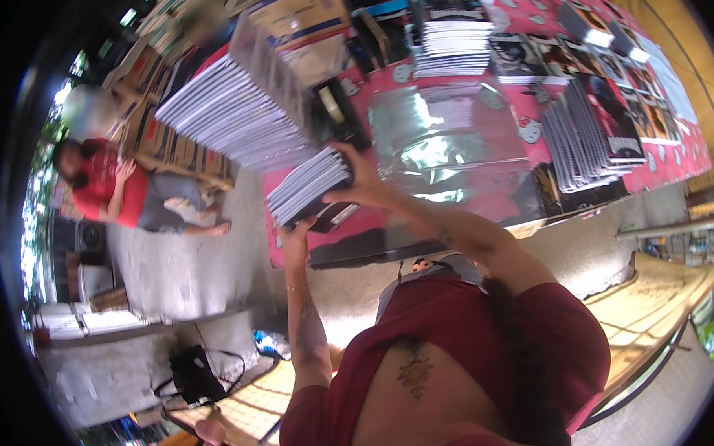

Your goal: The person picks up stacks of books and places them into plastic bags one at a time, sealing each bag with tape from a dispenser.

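Note:
A short stack of notebooks [308, 185] with white page edges and dark covers sits at the table's near left corner. My left hand [296, 229] grips its near end, and my right hand [357, 178] wraps round its right side. Some of my fingers are hidden by the stack. Just beyond it rises a tall stack of notebooks [227, 109], leaning in view. To the right of my right hand, clear plastic sheets [444, 133] lie flat and shiny on the pink patterned tablecloth [530, 99].
More notebooks stand in a pile [453, 47] at the back and in a leaning row [586, 136] at the right. Cardboard boxes [307, 20] are behind. A person in a red shirt [124, 184] sits at the left. A woven bench [651, 299] runs behind me, with a black bag [195, 374] at the lower left.

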The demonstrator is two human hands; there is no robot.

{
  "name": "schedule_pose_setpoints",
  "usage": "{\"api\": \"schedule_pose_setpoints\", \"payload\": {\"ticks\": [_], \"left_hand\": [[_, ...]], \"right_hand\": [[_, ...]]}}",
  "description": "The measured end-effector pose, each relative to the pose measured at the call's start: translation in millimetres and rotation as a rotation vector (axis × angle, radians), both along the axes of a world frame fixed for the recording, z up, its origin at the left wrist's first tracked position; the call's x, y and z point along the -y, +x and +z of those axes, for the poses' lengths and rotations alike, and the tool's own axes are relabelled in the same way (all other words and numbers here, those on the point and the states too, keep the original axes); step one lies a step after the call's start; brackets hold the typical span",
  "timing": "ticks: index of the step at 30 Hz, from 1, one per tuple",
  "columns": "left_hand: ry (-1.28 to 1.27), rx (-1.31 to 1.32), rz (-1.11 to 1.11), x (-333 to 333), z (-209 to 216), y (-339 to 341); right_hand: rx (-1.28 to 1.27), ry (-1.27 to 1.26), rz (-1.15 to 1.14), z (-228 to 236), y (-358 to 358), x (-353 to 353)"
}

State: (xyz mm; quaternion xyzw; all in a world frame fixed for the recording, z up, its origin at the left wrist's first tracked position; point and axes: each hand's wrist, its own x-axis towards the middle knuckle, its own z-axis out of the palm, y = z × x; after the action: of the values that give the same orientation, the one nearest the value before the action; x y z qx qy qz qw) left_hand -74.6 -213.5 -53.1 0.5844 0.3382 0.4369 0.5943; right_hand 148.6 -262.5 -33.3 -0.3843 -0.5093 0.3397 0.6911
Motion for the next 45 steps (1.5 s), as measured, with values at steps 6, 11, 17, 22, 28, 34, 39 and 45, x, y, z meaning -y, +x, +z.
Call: {"api": "schedule_pose_setpoints", "payload": {"ticks": [6,11,17,22,28,34,39,45], "left_hand": [[0.069,-0.148,-0.091,-21.5,-4.7,-11.6],[0.933,-0.615,0.306,30.0,152.5,40.8],[1.108,-0.939,0.086,43.9,116.4,75.7],[1.049,-1.014,-0.055,39.8,117.2,66.7],[0.95,-1.319,-0.228,-1.6,130.2,49.5],[1.088,-0.961,-0.027,32.7,146.7,57.8],[0.144,-0.426,-0.007,37.8,81.2,102.6],[-0.178,-0.492,-0.12,94.9,14.0,208.9]], "right_hand": [[0.116,-0.074,0.048,-12.1,0.3,-4.7],[0.19,-0.166,0.119,-12.4,21.2,-6.3],[0.158,-0.205,0.187,-6.2,20.6,-6.8],[0.152,-0.221,0.201,-14.4,25.8,-7.6],[0.224,-0.227,0.195,1.6,32.6,0.0],[0.198,-0.087,-0.068,37.5,64.8,55.7],[-0.38,-0.606,0.038,-6.6,133.8,154.2],[-0.305,-0.853,-0.104,-29.7,222.0,225.6]]}}
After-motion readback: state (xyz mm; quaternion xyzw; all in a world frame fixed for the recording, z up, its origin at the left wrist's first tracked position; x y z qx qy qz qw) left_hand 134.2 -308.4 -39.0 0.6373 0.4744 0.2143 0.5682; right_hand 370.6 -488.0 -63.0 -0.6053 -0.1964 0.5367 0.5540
